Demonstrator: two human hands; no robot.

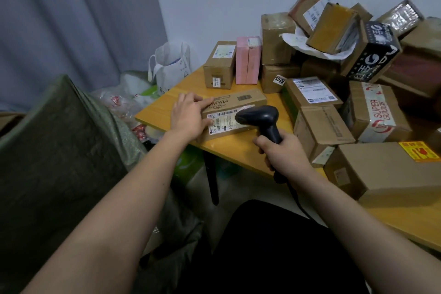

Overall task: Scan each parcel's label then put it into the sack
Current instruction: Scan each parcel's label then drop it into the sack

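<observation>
**Scanner angle matters more than speed here**

Parcel (232, 112) sits at the near-left corner of the tabletop (155, 114), about the middle of the frame, with its white label (220, 122) facing up and toward the person. The left hand (189, 114) lies flat-ish on the box's left end, fingers mostly straight, pressing it steady and not really gripping. The right hand (282, 150) is wrapped tight round the handle of the black scanner (260, 118), whose head hovers right over the label's right part.

My take: the head looks too close and is hiding part of the barcode, so backing off a little and tilting would probably help catch the whole strip. Keep the left fingertips off the print, they're right at the label's edge. The green sack (55, 150) is at the left of the frame, just beside the tabletop, so it's a short swing over afterwards. Loads of boxes still heaped at the upper right.
</observation>
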